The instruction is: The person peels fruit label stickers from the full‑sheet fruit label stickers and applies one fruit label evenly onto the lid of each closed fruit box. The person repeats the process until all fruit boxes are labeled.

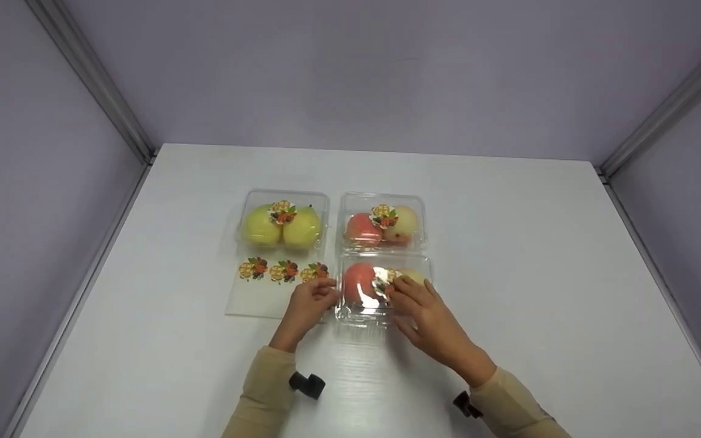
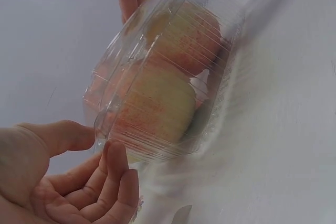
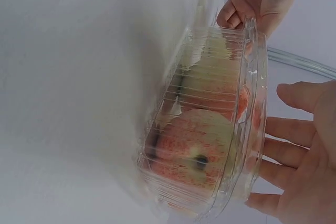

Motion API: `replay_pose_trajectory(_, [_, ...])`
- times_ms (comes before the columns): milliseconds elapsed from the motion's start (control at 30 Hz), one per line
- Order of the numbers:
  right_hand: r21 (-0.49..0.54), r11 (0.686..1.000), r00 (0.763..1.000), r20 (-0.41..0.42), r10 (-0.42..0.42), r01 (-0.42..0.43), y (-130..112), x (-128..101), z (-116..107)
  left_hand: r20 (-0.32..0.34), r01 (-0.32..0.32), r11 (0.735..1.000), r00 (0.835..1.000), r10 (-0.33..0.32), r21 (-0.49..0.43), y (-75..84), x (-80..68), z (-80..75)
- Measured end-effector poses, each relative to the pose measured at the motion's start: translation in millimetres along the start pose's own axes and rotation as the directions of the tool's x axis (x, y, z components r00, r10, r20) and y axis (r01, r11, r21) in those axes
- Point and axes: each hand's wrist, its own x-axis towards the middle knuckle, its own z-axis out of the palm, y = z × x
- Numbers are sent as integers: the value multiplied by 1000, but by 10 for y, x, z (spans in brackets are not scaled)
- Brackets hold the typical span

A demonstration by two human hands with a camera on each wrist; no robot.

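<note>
A clear plastic clamshell box [image 1: 350, 313] holds two red-and-yellow fruits [image 2: 152, 103] that look like apples. My left hand [image 1: 309, 306] pinches the rim at its left side between thumb and index finger, as the left wrist view shows. On the lid is a round fruit-print sticker [image 1: 381, 285], partly covered by my right hand [image 1: 432, 319]. The right hand's fingers [image 3: 286, 153] are extended and touch the lid, with the thumb held apart. Beside the left hand lies a pale sheet [image 1: 253, 302] bearing several of the same stickers, one partly hidden by that hand.
Behind the near box stands another clear box [image 1: 411, 199] of red-and-yellow fruits, its lid stickered. To its left, a stickered box [image 1: 253, 198] holds two yellow-green fruits. All stand on a white table [image 1: 539, 274] with pale panels along the back and sides.
</note>
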Motion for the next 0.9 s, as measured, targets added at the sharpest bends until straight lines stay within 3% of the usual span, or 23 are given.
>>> replay_pose_trajectory(133, [-3, 1000, 997, 76, -2, 2, -50, 18, 27, 4, 14, 1000, 1000, -14, 3, 105, -52, -12])
replay_pose_trajectory(433, [-45, 999, 985, 168, 30, -22, -43, 106, 81, 17, -5, 1000, 1000, 5, 9, 33, 22, 21])
replay_pose_trajectory(700, [6, 997, 988, 131, 78, -80, -30, 109, 53, 16, 41, 999, 999, -42, 18, 32, 15, 7])
replay_pose_trajectory(900, [58, 998, 999, -41, 22, -19, -16, 91, 47, 19, 59, 998, 998, -60, 6, 24, 4, -2])
